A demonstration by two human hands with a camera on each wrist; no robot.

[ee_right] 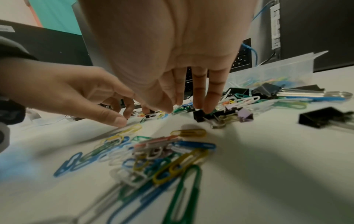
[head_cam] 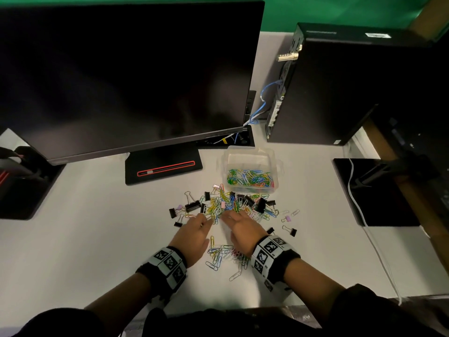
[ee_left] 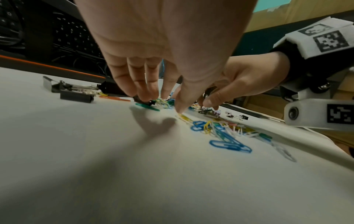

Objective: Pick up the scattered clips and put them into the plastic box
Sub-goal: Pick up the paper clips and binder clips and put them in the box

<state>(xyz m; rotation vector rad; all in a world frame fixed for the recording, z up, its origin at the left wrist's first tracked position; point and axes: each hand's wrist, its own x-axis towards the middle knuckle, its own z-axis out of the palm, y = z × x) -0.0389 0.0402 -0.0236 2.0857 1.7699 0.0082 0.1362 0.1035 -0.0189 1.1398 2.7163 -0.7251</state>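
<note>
A clear plastic box (head_cam: pixel 250 158) stands on the white desk, with several coloured paper clips in its near end. In front of it lies a scattered pile of paper clips and black binder clips (head_cam: pixel 233 204). A smaller pile of paper clips (head_cam: pixel 224 255) lies between my wrists. My left hand (head_cam: pixel 209 221) reaches down with its fingertips (ee_left: pixel 147 99) on clips at the big pile's near edge and its thumb on the desk. Beside it, my right hand (head_cam: pixel 227 216) points its straight fingers (ee_right: pixel 199 103) down onto the same pile. Neither hand grips anything.
A dark monitor (head_cam: pixel 121 69) on a black base (head_cam: pixel 162 166) stands behind the pile. A black computer tower (head_cam: pixel 340 88) is at the back right. A black pad (head_cam: pixel 379 190) and a white cable (head_cam: pixel 364 227) lie at the right. Stray binder clips (head_cam: pixel 290 231) sit right of my hands.
</note>
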